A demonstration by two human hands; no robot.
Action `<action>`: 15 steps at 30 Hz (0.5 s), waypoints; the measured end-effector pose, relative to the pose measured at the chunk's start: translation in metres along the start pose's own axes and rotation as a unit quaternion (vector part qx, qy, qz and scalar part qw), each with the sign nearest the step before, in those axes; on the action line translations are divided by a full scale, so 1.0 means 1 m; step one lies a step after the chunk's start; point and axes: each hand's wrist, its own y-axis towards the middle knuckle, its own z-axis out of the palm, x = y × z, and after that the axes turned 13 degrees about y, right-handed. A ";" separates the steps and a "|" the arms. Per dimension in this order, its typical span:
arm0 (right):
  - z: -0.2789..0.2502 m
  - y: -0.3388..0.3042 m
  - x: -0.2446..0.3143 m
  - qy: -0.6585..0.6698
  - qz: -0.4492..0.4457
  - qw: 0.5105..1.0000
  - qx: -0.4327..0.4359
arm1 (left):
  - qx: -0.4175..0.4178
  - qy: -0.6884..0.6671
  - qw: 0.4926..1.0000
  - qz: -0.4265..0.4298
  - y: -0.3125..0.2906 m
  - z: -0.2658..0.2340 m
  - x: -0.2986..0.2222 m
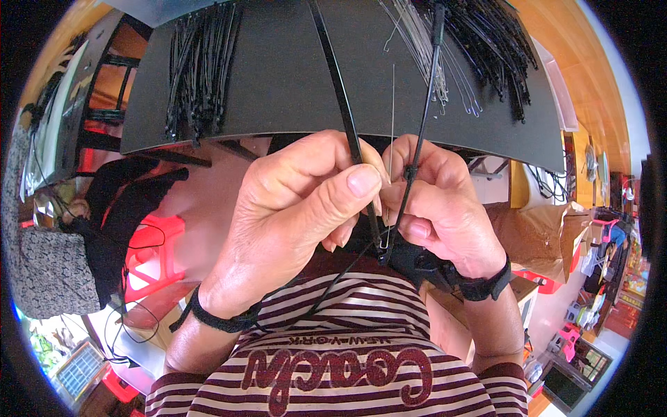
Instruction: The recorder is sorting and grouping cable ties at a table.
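Note:
My left hand (299,198) pinches a flat black umbrella rib (336,78) between thumb and forefinger, its upper part reaching past the far table edge. A thinner black rib piece (426,104), with a thick sleeve near its top, runs through the closed fingers of my right hand (448,201). The two pieces meet in a V at a small joint (382,256) below my fingers. Between them stands a thin silver wire (393,104); its bent lower end lies close to the joint. My fingertips hide how the wire is gripped.
On the dark table (285,76) lie a bundle of black ribs (203,66) at left, a larger black bundle (495,52) at right and several hooked silver wires (420,45). A red stool (160,247) stands at left, a brown cardboard box (531,240) at right.

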 end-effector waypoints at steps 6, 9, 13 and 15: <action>0.005 -0.001 0.003 -0.027 -0.005 1.000 -0.006 | 0.025 -0.001 0.999 0.030 -0.001 -0.002 -0.003; 0.008 -0.004 0.003 -0.063 -0.027 0.998 -0.008 | 0.007 0.021 1.000 0.022 -0.002 -0.001 -0.003; 0.013 -0.004 0.006 -0.152 -0.104 0.983 0.003 | 0.047 0.053 0.997 0.017 -0.001 -0.002 -0.005; 0.009 -0.002 0.004 -0.176 -0.133 0.975 0.015 | 0.031 0.066 0.997 0.004 -0.003 0.000 -0.006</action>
